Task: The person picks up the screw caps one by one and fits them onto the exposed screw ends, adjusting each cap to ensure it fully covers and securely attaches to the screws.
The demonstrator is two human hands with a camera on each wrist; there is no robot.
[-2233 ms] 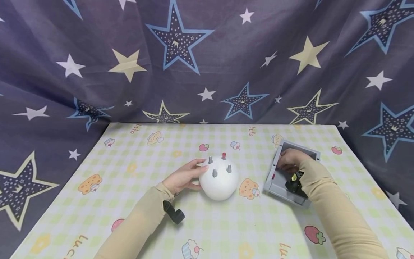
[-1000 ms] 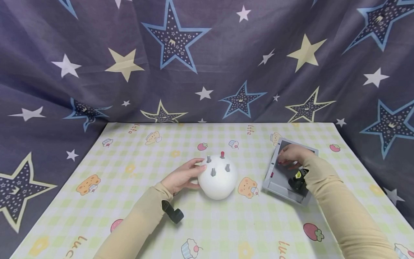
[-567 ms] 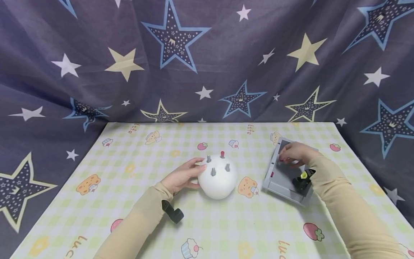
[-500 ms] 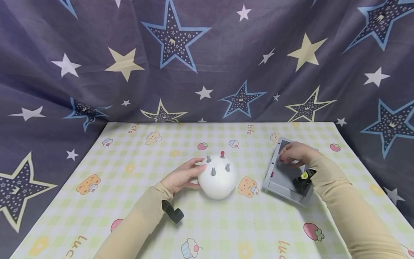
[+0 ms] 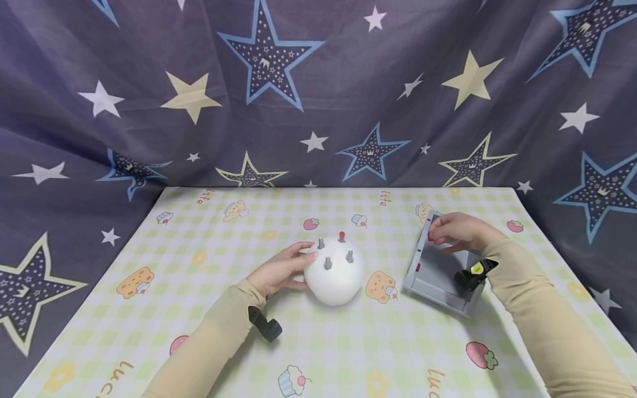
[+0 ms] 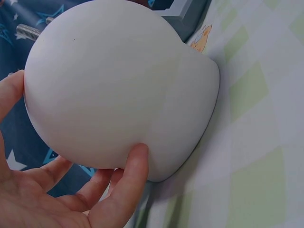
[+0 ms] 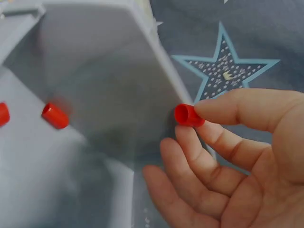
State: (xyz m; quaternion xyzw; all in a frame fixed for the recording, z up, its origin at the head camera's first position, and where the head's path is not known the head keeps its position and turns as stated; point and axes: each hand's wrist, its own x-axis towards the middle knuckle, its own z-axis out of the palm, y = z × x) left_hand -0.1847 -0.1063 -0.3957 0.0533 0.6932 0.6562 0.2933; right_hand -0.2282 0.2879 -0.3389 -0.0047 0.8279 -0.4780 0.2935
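Note:
A rounded white base (image 5: 334, 284) stands mid-table, with several threaded metal studs (image 5: 328, 263) upright on its top. One stud at the back wears a red cap (image 5: 342, 236). My left hand (image 5: 281, 269) holds the base by its left side, thumb near the top and fingertips (image 6: 138, 154) lower down. Over the grey bin (image 5: 432, 296), my right hand (image 5: 460, 229) pinches a small hollow red cap (image 7: 187, 115) between thumb and index finger, its open end showing in the right wrist view. Another loose red cap (image 7: 56, 115) lies inside the bin, with part of one more (image 7: 4, 114) at the frame edge.
The bin sits right of the white base, angled on a checked tablecloth (image 5: 239, 331) with printed cartoons. A star-patterned curtain (image 5: 318, 110) hangs behind the table. Black wrist cameras (image 5: 269, 329) stick out from both sleeves.
My right hand has risen slightly from inside the bin toward its back rim, and the red cap has come into sight at its fingertips. My left hand and the white base stay put.

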